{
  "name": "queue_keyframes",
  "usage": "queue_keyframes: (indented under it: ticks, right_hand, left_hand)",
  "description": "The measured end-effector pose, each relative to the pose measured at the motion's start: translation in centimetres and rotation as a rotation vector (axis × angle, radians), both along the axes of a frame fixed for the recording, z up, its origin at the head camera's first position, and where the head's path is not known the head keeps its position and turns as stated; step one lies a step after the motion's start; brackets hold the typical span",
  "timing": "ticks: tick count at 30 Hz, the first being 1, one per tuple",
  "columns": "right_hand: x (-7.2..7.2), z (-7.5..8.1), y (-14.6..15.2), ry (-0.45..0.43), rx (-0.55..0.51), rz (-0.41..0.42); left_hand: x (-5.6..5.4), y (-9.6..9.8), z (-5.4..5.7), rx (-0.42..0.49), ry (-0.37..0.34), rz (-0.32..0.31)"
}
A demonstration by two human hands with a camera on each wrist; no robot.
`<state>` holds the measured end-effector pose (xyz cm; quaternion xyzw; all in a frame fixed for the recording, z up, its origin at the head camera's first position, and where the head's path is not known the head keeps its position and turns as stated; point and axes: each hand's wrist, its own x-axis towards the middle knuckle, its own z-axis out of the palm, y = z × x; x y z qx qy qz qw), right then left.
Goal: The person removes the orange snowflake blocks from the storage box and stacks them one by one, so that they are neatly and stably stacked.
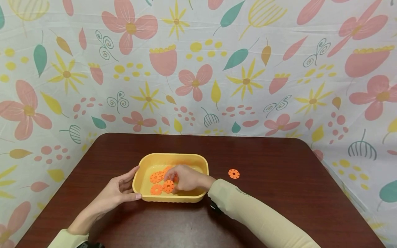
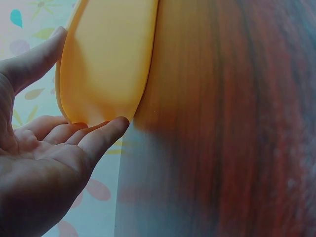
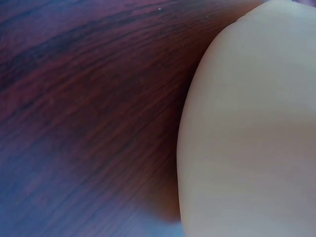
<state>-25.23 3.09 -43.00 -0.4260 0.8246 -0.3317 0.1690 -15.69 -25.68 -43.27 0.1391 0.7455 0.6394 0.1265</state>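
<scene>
A yellow plastic tub [image 1: 172, 198] stands on the table with several orange notched discs [image 1: 156, 189] lying on its floor. My left hand [image 1: 116, 191] holds the tub's left end, thumb at the near corner and fingers along the side. In the left wrist view, this hand [image 2: 54, 148] has its fingertips against the end of the tub [image 2: 111, 59]. Inside the tub, my right hand [image 1: 186, 178] reaches down with bent fingers and pinches one orange notched disc [image 1: 168, 186] at its edge. The right wrist view shows only the sleeve [image 3: 252, 128] and table, the hand hidden.
One more orange disc [image 1: 234, 173] lies on the dark wood table [image 1: 266, 162] to the right of the tub. A flower-printed cloth [image 1: 198, 44] hangs behind the table's far edge. The right forearm [image 1: 248, 210] crosses the near right side.
</scene>
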Motion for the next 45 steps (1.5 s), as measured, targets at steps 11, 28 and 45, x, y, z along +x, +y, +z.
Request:
queue_keyframes:
  ticks: [11,28,45]
  right_hand:
    - [-0.2,0.6,0.6,-0.07,-0.05,-0.113]
    - [0.8,3.2,2.6,-0.015,-0.126,-0.155]
    - [2.0,4.9,6.6,0.027,-0.152,-0.24]
  left_hand:
    - [0.0,0.0,-0.1,-0.001,-0.001,0.001]
    - [-0.1,0.1,0.0,-0.005,0.015,-0.002]
    - [-0.2,0.0,-0.3,-0.001,0.037,-0.014]
